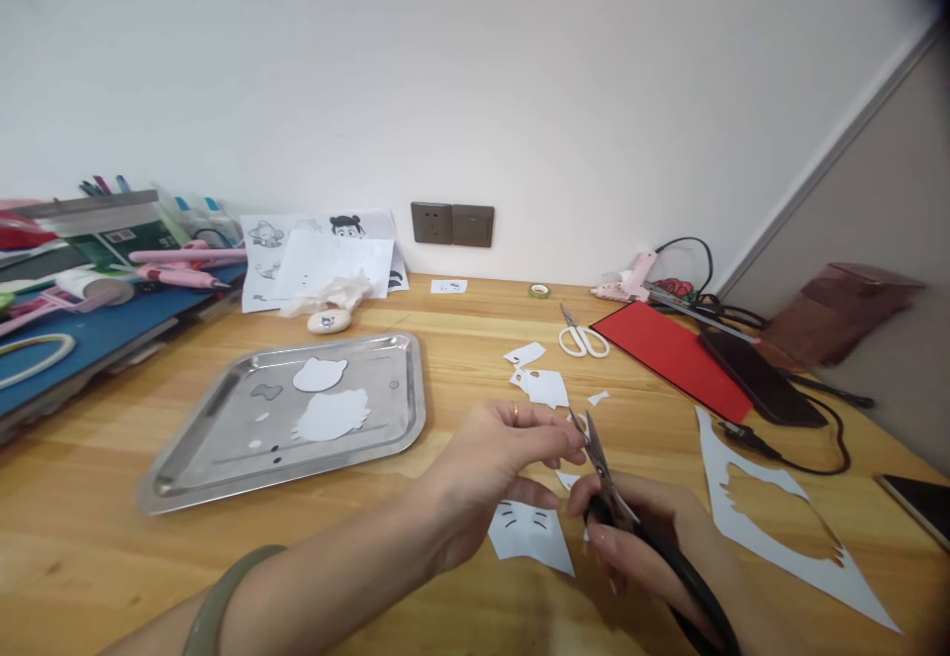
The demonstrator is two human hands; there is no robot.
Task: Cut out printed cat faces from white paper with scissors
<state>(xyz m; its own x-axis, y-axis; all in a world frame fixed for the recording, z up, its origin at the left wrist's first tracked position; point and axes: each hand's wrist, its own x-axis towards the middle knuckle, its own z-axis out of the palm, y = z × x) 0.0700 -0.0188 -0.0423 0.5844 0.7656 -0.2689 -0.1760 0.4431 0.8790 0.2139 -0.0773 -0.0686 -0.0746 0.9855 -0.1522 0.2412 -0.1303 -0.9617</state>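
Note:
My right hand [653, 527] is closed around a pair of black-handled scissors [605, 473], whose blades point up and away, slightly apart. Close by, the fingertips of my left hand [520, 443] are pinched at the blades. A small piece of white paper [579, 421] shows there, mostly hidden by fingers and metal. Below my left hand lies a white paper sheet [530, 537] with short black strokes. Cut paper scraps [547, 387] are scattered just beyond my hands.
On the left is a metal tray [412, 379] with cat-head paper cutouts [333, 416]. White-handled scissors [583, 341], a red sheet [672, 359] and a pink glue gun [627, 278] lie toward the back right. Nearer are a paper offcut [816, 577] and a black cable [816, 469].

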